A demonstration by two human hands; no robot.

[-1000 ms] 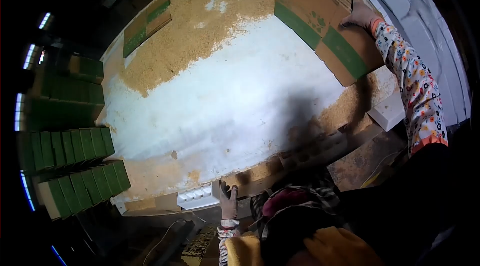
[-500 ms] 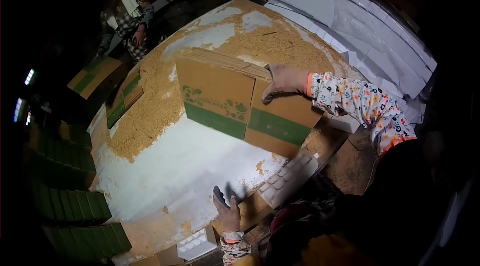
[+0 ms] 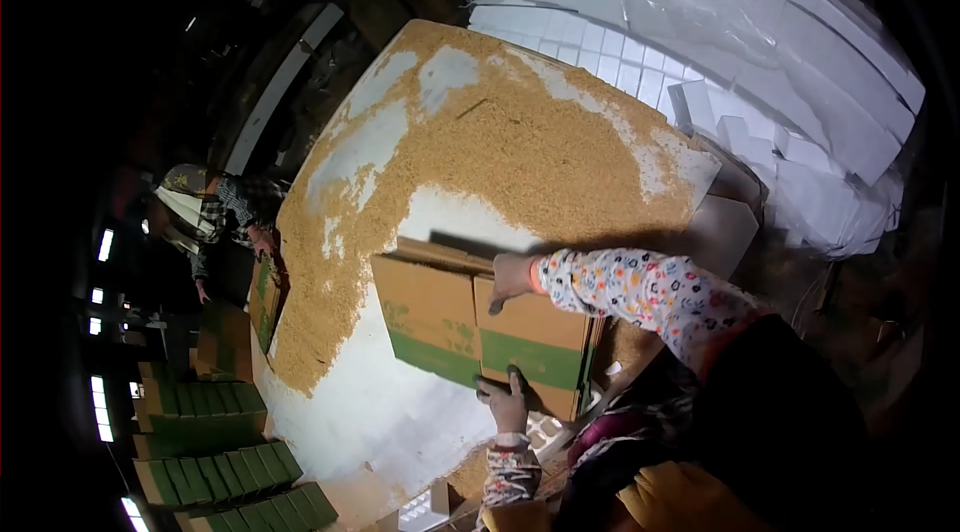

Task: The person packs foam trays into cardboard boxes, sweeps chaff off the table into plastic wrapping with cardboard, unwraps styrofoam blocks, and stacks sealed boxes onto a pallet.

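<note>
Folded cardboard boxes (image 3: 500, 332) are over the surface (image 3: 350, 412), at the near side of the sawdust (image 3: 520, 162), long axis crosswise between the hands. The right hand (image 3: 512, 278) grasps the sawdust-side edge; the left hand (image 3: 506, 407), grip unclear, is at the opposite edge.

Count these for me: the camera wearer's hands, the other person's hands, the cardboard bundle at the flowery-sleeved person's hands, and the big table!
Camera wearer's left hand and right hand: 2
Other person's upper hand and lower hand: 2
Cardboard bundle: 1
Big table: 1
Total: 6
</note>
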